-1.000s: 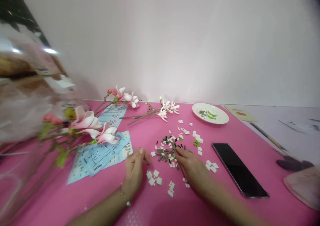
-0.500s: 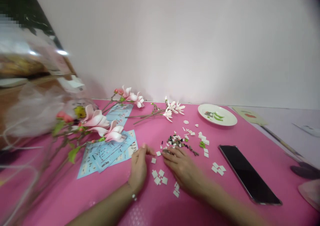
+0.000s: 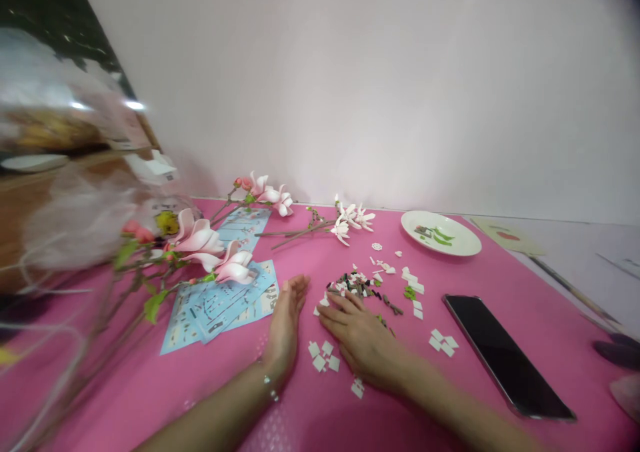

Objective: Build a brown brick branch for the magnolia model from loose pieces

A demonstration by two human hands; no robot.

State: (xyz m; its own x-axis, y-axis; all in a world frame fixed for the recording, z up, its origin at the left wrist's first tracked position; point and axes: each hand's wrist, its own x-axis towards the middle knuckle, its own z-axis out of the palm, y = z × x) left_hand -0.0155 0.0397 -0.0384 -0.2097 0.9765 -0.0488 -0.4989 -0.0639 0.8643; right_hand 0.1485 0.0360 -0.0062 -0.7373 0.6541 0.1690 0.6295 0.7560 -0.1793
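Note:
My left hand [image 3: 287,325] rests on its side on the pink table, fingers stretched out and holding nothing. A bracelet circles that wrist. Palm down, my right hand [image 3: 361,335] lies with its fingers spread at the near edge of a pile of small white, brown and black pieces [image 3: 353,281]. Its fingertips touch the pile; what is under the palm is hidden. Between the hands sits a group of white square tiles [image 3: 319,363], with a smaller group of white tiles [image 3: 357,389] beside the right wrist. Blue printed sheets [image 3: 220,305] lie left of my left hand.
A black phone [image 3: 505,352] lies at right. Behind it are a white plate [image 3: 467,244] holding green pieces, and white tiles [image 3: 443,343]. Pink flower stems [image 3: 200,239] stretch across the left, near a plastic bag [image 3: 75,222]. White flowers [image 3: 350,220] lie near the wall.
My left hand's fingers have straightened and point forward. My right hand has turned slightly, its fingers spreading over the pile's edge. Loose tiles between the hands now sit by the right fingertips.

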